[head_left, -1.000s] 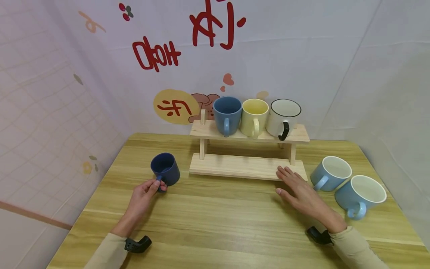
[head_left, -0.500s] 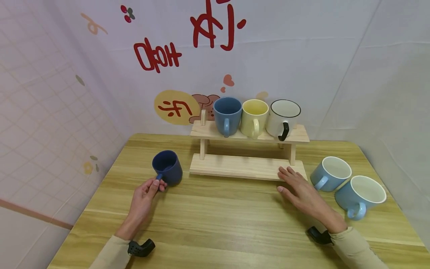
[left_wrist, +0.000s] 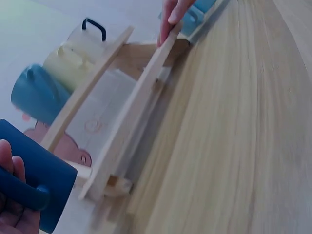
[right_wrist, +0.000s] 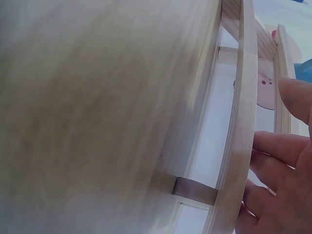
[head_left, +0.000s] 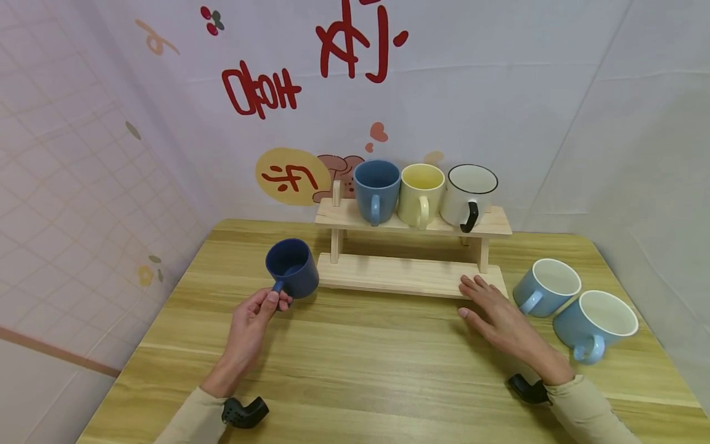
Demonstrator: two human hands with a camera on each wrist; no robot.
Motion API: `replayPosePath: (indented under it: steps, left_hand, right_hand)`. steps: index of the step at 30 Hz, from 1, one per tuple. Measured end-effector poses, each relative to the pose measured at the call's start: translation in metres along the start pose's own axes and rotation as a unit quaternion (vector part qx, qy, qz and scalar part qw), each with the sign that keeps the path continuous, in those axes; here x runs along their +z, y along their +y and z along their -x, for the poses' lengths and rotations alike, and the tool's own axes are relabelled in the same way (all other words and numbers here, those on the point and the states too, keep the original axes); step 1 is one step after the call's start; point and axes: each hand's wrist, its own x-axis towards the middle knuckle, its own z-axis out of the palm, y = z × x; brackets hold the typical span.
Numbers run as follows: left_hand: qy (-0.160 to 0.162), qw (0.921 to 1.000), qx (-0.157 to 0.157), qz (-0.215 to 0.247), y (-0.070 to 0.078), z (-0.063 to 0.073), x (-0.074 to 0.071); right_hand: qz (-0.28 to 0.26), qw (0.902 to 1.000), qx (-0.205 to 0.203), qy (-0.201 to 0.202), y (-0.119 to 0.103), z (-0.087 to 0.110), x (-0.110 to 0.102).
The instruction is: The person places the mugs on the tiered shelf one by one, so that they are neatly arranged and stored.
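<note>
My left hand (head_left: pixel 252 324) pinches the handle of a dark blue mug (head_left: pixel 299 275), which is close to the left end of a two-tier wooden shelf (head_left: pixel 388 273). In the left wrist view the same mug (left_wrist: pixel 36 170) appears at the lower left, its handle between finger and thumb. My right hand (head_left: pixel 499 317) rests its straight fingers on the right end of the lower board. In the right wrist view its fingers (right_wrist: pixel 280 146) lie along that board. On the upper tier stand a blue mug (head_left: pixel 377 196), a pale yellow mug (head_left: pixel 416 202) and a white mug with a black rim (head_left: pixel 460 197).
Two light blue mugs with white insides, one nearer the shelf (head_left: pixel 540 299) and another farther right (head_left: pixel 593 320), stand on the wooden table (head_left: pixel 377 370). A white printed wall sheet (head_left: pixel 471 105) hangs behind the shelf.
My left hand has carried the dark blue mug rightward and a little away from me, toward the shelf's left end. The right hand has stayed at the lower board.
</note>
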Motion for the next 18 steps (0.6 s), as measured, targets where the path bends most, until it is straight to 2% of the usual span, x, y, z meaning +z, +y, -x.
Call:
replayPosePath:
  steps: [7,18]
  left_hand:
    - [-0.015,0.9999,0.005,-0.001,0.011,-0.003,0.020]
    - [-0.041,0.9988,0.021,0.020,0.015,-0.009,0.049]
  right_hand:
    - [0.001,1.0000,0.000,-0.001,0.001,0.000,0.000]
    - [0.001,1.0000,0.003,-0.001,0.001,0.001,0.000]
